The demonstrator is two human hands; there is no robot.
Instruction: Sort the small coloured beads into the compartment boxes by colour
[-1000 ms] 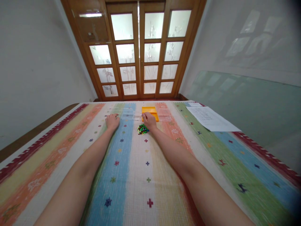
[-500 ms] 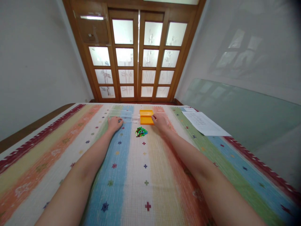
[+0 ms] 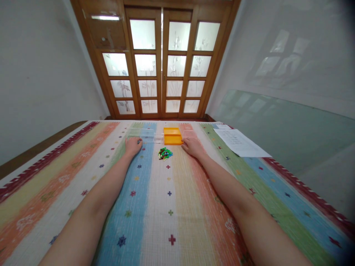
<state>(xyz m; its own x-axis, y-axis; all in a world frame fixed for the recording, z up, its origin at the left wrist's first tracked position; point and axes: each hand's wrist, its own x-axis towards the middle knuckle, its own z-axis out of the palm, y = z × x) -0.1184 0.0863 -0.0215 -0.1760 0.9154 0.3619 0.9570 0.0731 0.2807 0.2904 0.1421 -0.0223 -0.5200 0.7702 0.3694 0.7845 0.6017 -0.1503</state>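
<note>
A yellow two-part tray point(image 3: 172, 135) lies on the striped tablecloth at the far middle. Clear plastic boxes sit on both sides of it: a left clear box point(image 3: 147, 133) and a right clear box point(image 3: 189, 133), their outlines faint. My left hand point(image 3: 133, 146) is curled at the near edge of the left clear box, thumb and fingers bent around it. At the tray's near right corner, my right hand point(image 3: 192, 147) has its fingertips beside the yellow edge, thumb and index slightly apart. In front of the tray lies a pile of small green, brown and blue toy bricks point(image 3: 165, 153).
Printed white sheets point(image 3: 240, 143) lie on the right side of the table. The patterned tablecloth point(image 3: 161, 221) covers the table. Beyond its far edge stand wooden doors point(image 3: 163, 81) with glass panes; a pale green glass panel point(image 3: 277, 122) leans at the right wall.
My right hand has drawn slightly toward me and right, its fingertips moving from over the tray's right side to its near corner. My left hand stays at the clear box. The view shifted slightly.
</note>
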